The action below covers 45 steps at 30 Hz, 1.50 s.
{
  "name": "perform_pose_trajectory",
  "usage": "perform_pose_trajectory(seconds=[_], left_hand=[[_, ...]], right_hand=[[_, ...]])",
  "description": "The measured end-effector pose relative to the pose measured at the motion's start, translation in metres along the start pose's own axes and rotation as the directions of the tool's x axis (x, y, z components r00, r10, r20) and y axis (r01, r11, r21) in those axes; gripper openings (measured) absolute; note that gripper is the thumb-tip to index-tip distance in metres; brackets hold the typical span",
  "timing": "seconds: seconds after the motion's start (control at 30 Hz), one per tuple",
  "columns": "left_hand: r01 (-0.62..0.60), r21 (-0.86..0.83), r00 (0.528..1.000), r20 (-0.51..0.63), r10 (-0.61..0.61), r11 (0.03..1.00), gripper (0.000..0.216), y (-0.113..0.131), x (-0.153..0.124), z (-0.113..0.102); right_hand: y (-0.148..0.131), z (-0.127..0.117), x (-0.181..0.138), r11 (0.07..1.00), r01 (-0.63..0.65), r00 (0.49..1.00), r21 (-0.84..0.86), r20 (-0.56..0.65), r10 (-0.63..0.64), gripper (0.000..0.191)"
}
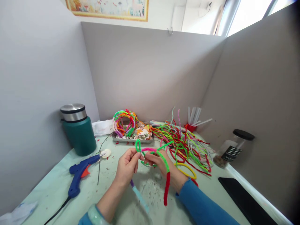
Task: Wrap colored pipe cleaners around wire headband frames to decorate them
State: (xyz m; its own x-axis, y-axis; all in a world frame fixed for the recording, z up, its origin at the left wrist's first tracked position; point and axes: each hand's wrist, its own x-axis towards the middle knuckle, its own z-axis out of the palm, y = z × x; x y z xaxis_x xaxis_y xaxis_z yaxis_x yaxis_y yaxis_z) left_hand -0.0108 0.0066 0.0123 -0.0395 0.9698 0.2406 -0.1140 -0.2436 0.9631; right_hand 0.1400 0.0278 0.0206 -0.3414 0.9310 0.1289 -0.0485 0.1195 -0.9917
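My left hand (127, 167) is closed in a pinch on a twisted band of pipe cleaners (153, 153), green and pink with a small green loop at its top left. My right hand (167, 170) is closed on the same band from the right. A green strand runs over the right hand and ends in a red tail (167, 189) that hangs down. A light blue and purple strand (140, 195) trails below the left hand. Both hands hover just above the pale green tabletop (56, 187).
A blue glue gun (81, 173) lies at the left, a green flask (78, 129) behind it. A metal tray (132, 137) holds finished hoops and paper pieces. Loose pipe cleaners (187, 145) spread at the right, with a yellow hoop (186, 170), a jar (233, 147) and a black slab (246, 200).
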Motion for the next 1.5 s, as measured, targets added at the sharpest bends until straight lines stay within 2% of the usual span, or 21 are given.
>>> perform_pose_trajectory(seconds=[0.13,0.27,0.47,0.57,0.7,0.83,1.03,1.33,1.43,1.5], left_hand=[[0.027,-0.021,0.998,0.053,-0.026,0.999,0.016,-0.002,0.000,0.000],[0.037,-0.034,0.995,0.091,-0.034,0.999,0.017,-0.001,-0.001,0.002],[0.049,-0.055,0.998,-0.032,-0.051,0.997,0.020,0.000,0.002,-0.001],[0.083,-0.099,0.995,-0.046,-0.087,0.992,0.023,0.000,0.005,-0.004],[0.133,-0.159,0.990,-0.032,-0.140,0.978,0.026,0.000,0.006,-0.006],[0.194,-0.196,0.981,0.011,-0.196,0.961,0.030,-0.001,0.006,-0.005],[0.183,-0.239,0.983,0.058,-0.174,0.954,0.026,-0.004,0.006,-0.003],[0.207,-0.237,0.978,0.056,-0.200,0.949,0.031,-0.002,0.005,-0.002],[0.203,-0.225,0.979,0.046,-0.198,0.953,0.032,-0.003,0.006,-0.003],[0.202,-0.208,0.979,0.028,-0.200,0.957,0.034,-0.004,0.007,-0.004]], right_hand=[[0.006,0.006,-0.002,0.999,0.021,0.999,0.029,0.041,-0.023,0.023],[0.014,0.009,-0.001,1.000,0.002,1.000,0.028,0.006,-0.002,0.024],[0.004,0.010,-0.002,0.999,0.013,0.990,-0.039,-0.139,-0.018,0.025],[-0.005,0.010,-0.003,0.993,0.037,0.978,-0.108,-0.200,-0.058,0.022],[-0.005,0.008,-0.002,0.991,0.058,0.988,-0.118,-0.138,-0.074,0.020],[0.003,0.002,0.000,0.982,0.103,0.979,-0.156,-0.157,-0.128,0.019],[0.011,0.001,-0.001,0.948,0.169,0.974,-0.268,-0.103,-0.203,0.019],[0.014,-0.007,0.003,0.968,0.100,0.982,-0.232,-0.132,-0.133,0.024],[0.014,-0.012,0.007,0.994,0.048,0.992,-0.098,-0.112,-0.059,0.026],[0.013,-0.018,0.011,0.999,0.047,0.989,0.008,-0.140,-0.046,0.029]])
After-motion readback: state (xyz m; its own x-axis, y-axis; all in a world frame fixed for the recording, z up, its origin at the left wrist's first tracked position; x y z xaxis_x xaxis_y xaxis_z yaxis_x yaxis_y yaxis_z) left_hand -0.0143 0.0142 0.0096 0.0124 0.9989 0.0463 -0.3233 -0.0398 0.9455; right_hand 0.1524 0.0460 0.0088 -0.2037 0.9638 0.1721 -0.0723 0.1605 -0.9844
